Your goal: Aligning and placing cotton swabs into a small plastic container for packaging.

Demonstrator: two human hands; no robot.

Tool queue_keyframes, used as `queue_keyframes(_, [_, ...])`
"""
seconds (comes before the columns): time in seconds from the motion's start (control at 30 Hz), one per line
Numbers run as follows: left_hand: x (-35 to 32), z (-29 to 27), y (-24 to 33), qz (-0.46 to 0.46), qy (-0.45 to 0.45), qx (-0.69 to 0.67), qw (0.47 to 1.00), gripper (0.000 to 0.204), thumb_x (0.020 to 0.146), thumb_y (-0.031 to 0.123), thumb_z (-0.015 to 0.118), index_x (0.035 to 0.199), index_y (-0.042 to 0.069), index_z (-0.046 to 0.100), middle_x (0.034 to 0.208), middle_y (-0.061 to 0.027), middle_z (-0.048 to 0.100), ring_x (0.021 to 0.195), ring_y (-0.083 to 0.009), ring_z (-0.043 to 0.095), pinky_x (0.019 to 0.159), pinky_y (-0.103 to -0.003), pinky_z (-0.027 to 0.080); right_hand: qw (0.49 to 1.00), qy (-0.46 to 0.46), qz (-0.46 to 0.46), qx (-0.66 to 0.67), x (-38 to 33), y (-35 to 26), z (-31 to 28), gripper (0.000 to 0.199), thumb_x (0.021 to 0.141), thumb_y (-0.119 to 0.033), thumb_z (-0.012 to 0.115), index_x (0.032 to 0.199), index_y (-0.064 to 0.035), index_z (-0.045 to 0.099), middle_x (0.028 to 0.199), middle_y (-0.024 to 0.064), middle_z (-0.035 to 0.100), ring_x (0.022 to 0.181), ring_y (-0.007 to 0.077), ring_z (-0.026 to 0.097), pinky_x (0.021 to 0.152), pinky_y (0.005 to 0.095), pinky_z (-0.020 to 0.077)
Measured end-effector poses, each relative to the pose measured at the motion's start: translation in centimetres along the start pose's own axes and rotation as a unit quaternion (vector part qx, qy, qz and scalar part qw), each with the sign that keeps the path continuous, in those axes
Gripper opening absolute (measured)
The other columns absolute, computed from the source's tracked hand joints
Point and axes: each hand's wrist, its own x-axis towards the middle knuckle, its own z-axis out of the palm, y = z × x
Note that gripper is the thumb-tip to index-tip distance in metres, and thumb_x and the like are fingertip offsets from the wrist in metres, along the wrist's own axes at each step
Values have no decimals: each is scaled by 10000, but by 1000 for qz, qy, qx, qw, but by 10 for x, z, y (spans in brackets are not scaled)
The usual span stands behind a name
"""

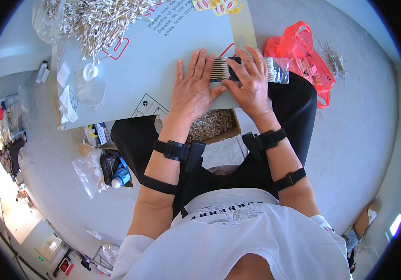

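"The white shirt (238, 238) is closest to us, on the near side of the big grey board (149, 74). Where are the hands?"

"Up by the right edge of the board. The left hand (192, 86) lies flat, with its fingers straight and not holding anything. Its pointing finger is right at the left end of the see-through pack (221, 70)."

"And the right hand (249, 81)?"

"It's on top of the pack. Its fingers are spread, and its thumb and pointing finger are apart. I can't tell if they are pinching the pack."

"Which way does the pack go?"

"Its long way runs side to side, across the board. The little sticks inside lie in a row and point left and right too, with white tips showing at the right. A dark band goes around the middle. The clear right end pokes out past the board's edge, over the black trouser leg (298, 102)."

"What else do you see?"

"A big heap of cotton sticks (107, 23) at the far left of the board, and a white ring (90, 71) nearer us. Yellow packets (219, 6) sit at the far edge. A red bag (298, 42) is off to the right of the board. A box of cotton sticks (213, 125) peeks out below the near edge."
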Motion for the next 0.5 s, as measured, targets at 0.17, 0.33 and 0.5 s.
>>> queue_keyframes(0.17, [0,-1,0,-7,-7,-8,1000,836,905,500,607,1555,101,265,1631,-101,221,1513,-240,187,1216,-530,107,1000,-3,-9,9,-8,7,-6,255,675,-101,789,922,-98,724,1345,104,575,1386,350,392,1146,537,285])
queue_keyframes(0.33, [-1,2,1,-4,12,-4,1000,837,889,498,632,1540,89,300,1620,-112,253,1504,-250,218,1212,-538,121,999,3,-24,23,-7,5,-1,193,684,-75,779,867,-91,719,1350,105,572,1387,350,397,1151,539,285])
queue_keyframes(0.5, [0,2,1,-9,8,-15,1000,846,881,491,648,1540,91,299,1618,-116,257,1503,-256,221,1213,-537,116,1000,0,-21,7,-6,4,0,192,693,-69,771,873,-90,708,1332,109,580,1384,350,402,1153,543,285])
